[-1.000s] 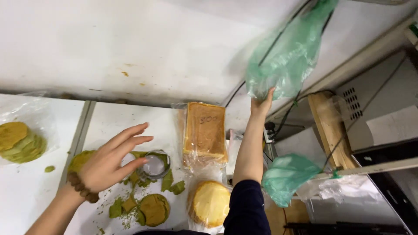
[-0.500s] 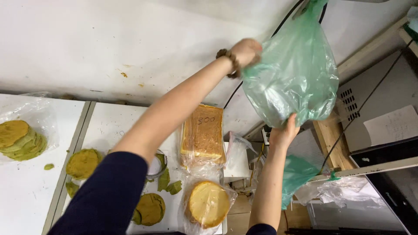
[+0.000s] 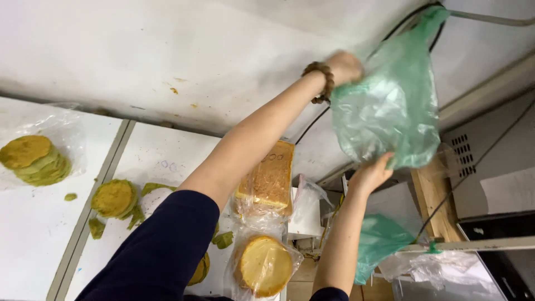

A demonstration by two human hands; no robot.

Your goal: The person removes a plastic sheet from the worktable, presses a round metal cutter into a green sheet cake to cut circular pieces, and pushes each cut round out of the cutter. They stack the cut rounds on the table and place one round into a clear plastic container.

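A thin green plastic bag (image 3: 390,108) hangs from a hook or cable high on the white wall. My left hand (image 3: 344,67), with a bead bracelet on the wrist, grips the bag's upper left edge. My right hand (image 3: 370,174) reaches up from below and holds the bag's bottom. My left arm, in a dark blue sleeve, crosses over the counter and hides part of it.
On the white counter (image 3: 33,234) lie stacks of green-yellow round cakes (image 3: 33,160), another stack (image 3: 113,198), a bagged bread loaf (image 3: 268,178) and a bagged round yellow cake (image 3: 265,265). A second green bag (image 3: 379,242) hangs lower right beside a wooden board (image 3: 432,195).
My left hand rose from over the counter to the green bag's top edge. My right hand dropped from the bag's side to its bottom.
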